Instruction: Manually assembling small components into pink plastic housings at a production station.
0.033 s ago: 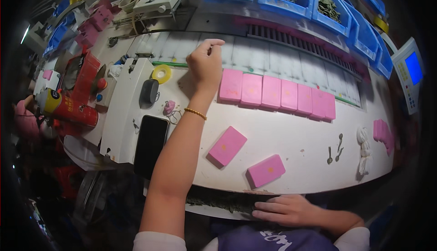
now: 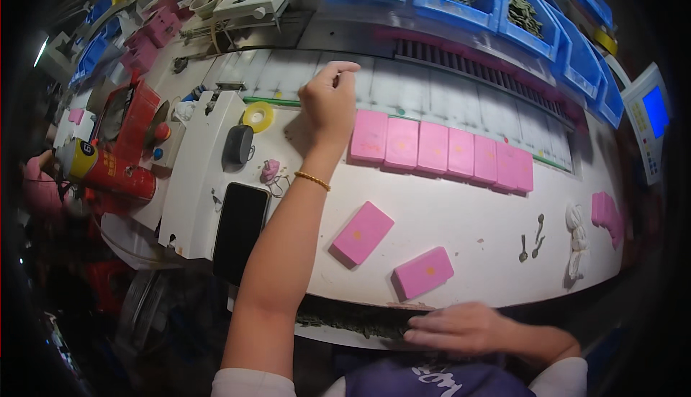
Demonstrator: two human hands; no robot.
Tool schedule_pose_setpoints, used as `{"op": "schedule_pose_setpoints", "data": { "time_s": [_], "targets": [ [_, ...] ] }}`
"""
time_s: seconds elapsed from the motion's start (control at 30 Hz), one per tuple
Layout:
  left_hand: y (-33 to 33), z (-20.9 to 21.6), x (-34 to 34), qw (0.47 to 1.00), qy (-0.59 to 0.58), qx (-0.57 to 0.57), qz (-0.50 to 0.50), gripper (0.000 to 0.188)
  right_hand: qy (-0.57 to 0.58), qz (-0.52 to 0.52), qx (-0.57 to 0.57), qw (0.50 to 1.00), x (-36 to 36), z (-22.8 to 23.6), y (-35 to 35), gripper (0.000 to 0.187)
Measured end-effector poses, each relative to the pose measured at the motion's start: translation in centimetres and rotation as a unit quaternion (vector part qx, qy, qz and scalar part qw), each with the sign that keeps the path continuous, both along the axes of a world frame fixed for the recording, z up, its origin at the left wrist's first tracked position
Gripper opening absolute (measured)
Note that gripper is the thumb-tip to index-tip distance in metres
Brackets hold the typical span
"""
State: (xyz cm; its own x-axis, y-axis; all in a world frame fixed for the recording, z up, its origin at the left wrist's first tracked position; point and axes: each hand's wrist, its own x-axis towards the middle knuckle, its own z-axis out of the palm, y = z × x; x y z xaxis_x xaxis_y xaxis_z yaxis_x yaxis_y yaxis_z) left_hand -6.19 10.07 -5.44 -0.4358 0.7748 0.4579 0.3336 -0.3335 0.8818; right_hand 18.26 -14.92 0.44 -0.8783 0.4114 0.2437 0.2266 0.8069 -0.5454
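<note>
Currently you are holding your left hand [image 2: 331, 105] over the white panel [image 2: 389, 84], grip clenched, contents hidden. Your right hand [image 2: 462, 328] is covering dark leaves [image 2: 347, 320], near; cannot tell whether its grip is grasping any. A pink box row [image 2: 461, 151] is sitting right of your left hand; two loose boxes [image 2: 363, 233] are lying nearer on the counter [image 2: 489, 267].

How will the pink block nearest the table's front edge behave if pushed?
The block looks stiff: its edges are straight. Lying flat, it should probably slide rather than roll. It lies near the edge of the table, so it might fall if pushed toward the person.
</note>
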Motion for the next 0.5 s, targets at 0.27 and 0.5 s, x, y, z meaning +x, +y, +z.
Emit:
{"op": "schedule_pose_setpoints", "data": {
  "time_s": [0.27,0.5],
  "targets": [
    [0.3,0.4,0.5,0.996,0.045,0.074,0.022,0.015,0.116,-0.183,0.099,0.971,-8.7,-2.0,27.9,0.025],
    [0.7,0.0,0.3,0.995,0.033,0.092,0.021,0.014,0.046,-0.208,0.226,0.951,-17.0,-5.1,40.5,0.029]
  ]
}}
